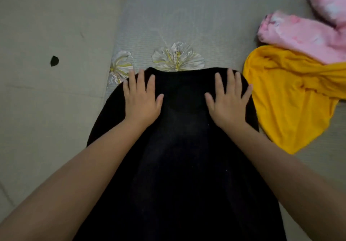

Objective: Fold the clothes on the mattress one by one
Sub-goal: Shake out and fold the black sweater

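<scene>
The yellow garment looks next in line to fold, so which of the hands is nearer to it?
Right. The right hand presses flat on the black garment beside the yellow garment; the left hand presses the black garment's far side.

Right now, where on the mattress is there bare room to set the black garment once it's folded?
Bare mattress lies beyond the black garment, past the printed flowers. Right is crowded: the yellow garment touches the black one, pink cloth on its far edge. Both the left hand and right hand press flat.

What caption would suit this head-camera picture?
Both hands, left and right, press flat on a black garment beside yellow and pink clothes.
</scene>
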Demonstrator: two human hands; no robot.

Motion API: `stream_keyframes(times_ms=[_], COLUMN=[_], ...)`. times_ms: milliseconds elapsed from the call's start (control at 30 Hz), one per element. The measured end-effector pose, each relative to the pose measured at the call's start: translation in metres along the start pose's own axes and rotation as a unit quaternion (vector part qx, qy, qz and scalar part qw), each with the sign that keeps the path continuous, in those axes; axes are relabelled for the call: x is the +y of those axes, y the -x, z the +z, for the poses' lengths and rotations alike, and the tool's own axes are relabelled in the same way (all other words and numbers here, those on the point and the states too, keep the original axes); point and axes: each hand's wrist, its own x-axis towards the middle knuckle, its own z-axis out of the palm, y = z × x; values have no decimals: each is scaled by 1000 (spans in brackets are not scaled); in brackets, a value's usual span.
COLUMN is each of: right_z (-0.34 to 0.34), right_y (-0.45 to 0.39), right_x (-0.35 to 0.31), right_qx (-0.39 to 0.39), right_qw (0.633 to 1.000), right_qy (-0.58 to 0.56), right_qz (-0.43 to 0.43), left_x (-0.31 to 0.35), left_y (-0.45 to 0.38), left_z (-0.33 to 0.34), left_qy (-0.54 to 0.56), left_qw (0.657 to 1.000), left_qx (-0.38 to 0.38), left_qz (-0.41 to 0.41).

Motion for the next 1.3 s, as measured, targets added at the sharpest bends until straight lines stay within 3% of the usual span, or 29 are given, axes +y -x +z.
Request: stream_keyframes(times_ms=[67, 133, 333, 433, 500, 533, 567, 633, 667, 733, 800, 900, 967, 1133, 1300], right_z=[19, 34, 45, 25, 11, 5, -2, -9, -10, -17, -35, -67, -82, -68, -31], right_y=[32, 55, 59, 67, 81, 91, 101, 117, 123, 121, 105, 67, 38, -9, -1], right_x=[-14, -20, -14, -3, 20, 35, 50, 72, 81, 100, 124, 172, 199, 215, 190], right_qx=[8, -32, -155, -105, 0, 22, 2, -107, -151, -158, -117, -14, 14, -5, -22], right_qw=[997, 993, 982, 981, 991, 994, 991, 958, 940, 932, 938, 959, 967, 975, 968], right_qy=[9, 24, -24, -114, -114, -107, -110, -123, -126, -165, -171, -101, -48, 91, 54], right_qz=[-76, -109, -107, -118, -77, -14, 73, 237, 277, 280, 279, 264, 250, 202, 246], left_x=[-3, -9, -10, -7, -5, -2, 2, 17, 26, 46, 62, 77, 86, 101, 104], left_y=[34, 59, 63, 65, 61, 60, 62, 70, 75, 84, 88, 89, 88, 77, 74], left_z=[20, 37, 48, 42, 36, 32, 28, 22, 22, 25, 31, 43, 48, 65, 73], left_qy=[-9, -27, -36, -40, -24, -11, 3, 27, 41, 72, 80, 45, 21, -36, -32], left_qw=[998, 994, 995, 992, 989, 988, 990, 994, 995, 992, 989, 987, 985, 987, 991], left_qx=[-58, -98, -84, -122, -147, -152, -144, -102, -89, -88, -108, -138, -155, -151, -110], left_qz=[37, 45, 26, 14, -5, -14, -16, 13, 33, 57, 60, 73, 70, 50, 67])
